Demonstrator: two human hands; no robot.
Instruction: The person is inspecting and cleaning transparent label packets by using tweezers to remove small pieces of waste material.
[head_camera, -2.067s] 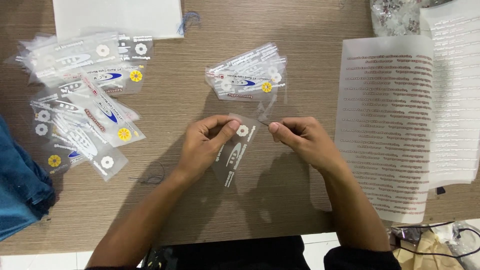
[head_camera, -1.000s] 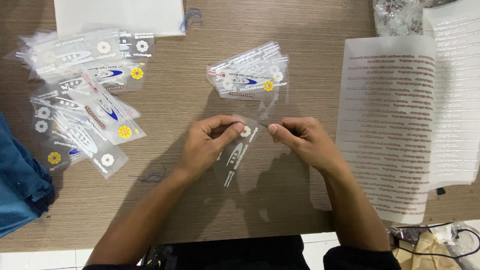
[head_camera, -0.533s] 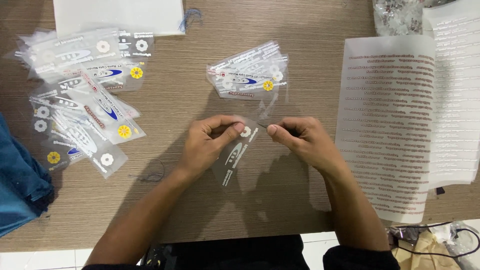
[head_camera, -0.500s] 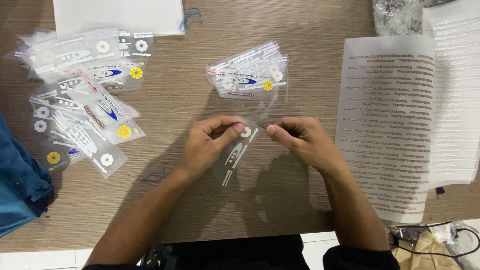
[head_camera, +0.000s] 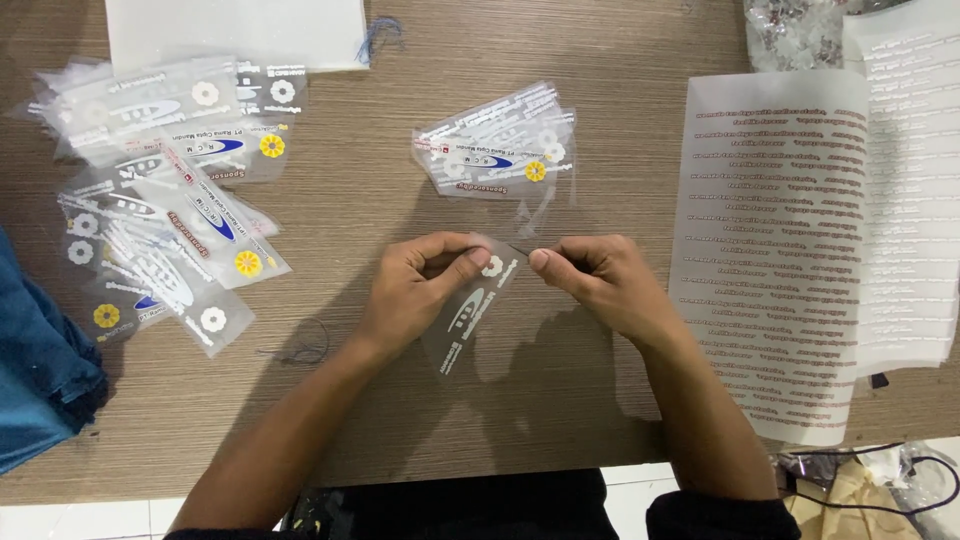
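Not much has changed in the last couple of seconds. Both hands sit in pretty much the same spot over the middle of the wooden table (head_camera: 330, 420), and the clear printed sticker strip (head_camera: 470, 312) hangs at the same slant between them. The left hand (head_camera: 418, 295) is closed on its upper part, thumb pressing near the little white flower. The right hand (head_camera: 600, 280) is pinched shut on the top corner, and its thumb seems to have crept a touch closer to the left one, so to me the peeling looks barely started. A small stack of printed strips (head_camera: 497, 145) lies just above, a bigger scattered pile (head_camera: 165, 190) sits off left, and sheets of printed transfer film (head_camera: 775, 240) lie at right.
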